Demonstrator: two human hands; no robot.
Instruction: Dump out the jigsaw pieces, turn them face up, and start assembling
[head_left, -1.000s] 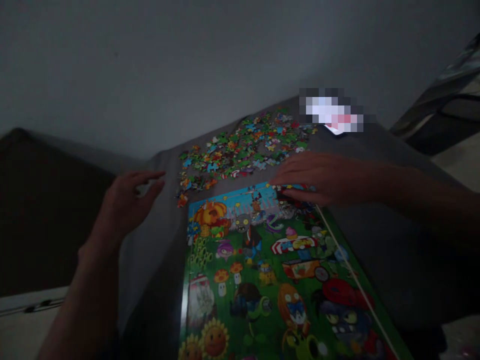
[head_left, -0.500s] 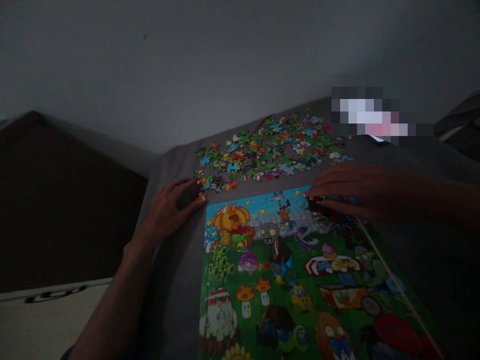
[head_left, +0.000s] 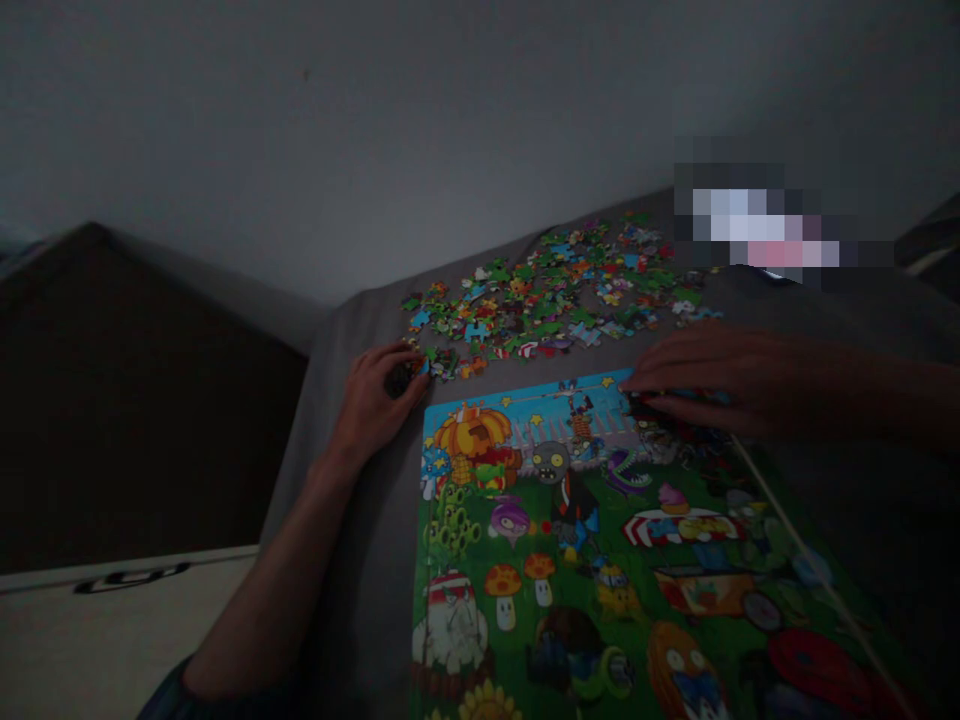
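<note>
Curled around a small group of loose puzzle pieces (head_left: 409,374), my left hand (head_left: 375,402) has its thumb and fingers on either side of them, on the grey cloth. A colourful cartoon puzzle board (head_left: 517,590) lies flat just to the right of that hand. My right hand (head_left: 697,375) rests over the board's far right corner. Its fingers stretch out and touch the printed surface, with the thumb held a little apart below. Nothing shows in the gap between them but the board. The palm side is hidden.
Many loose puzzle pieces (head_left: 540,295) are spread beyond the board, close to the wall (head_left: 375,150). A blurred-out bright object (head_left: 757,230) lies at the far right. Dark furniture (head_left: 135,400) and a pale drawer front with a black handle (head_left: 131,578) stand at the left.
My left hand has moved slightly up and right, its fingers drawing in closer around the pieces. The right hand stays on the board's corner. The whole view has shifted a little.
</note>
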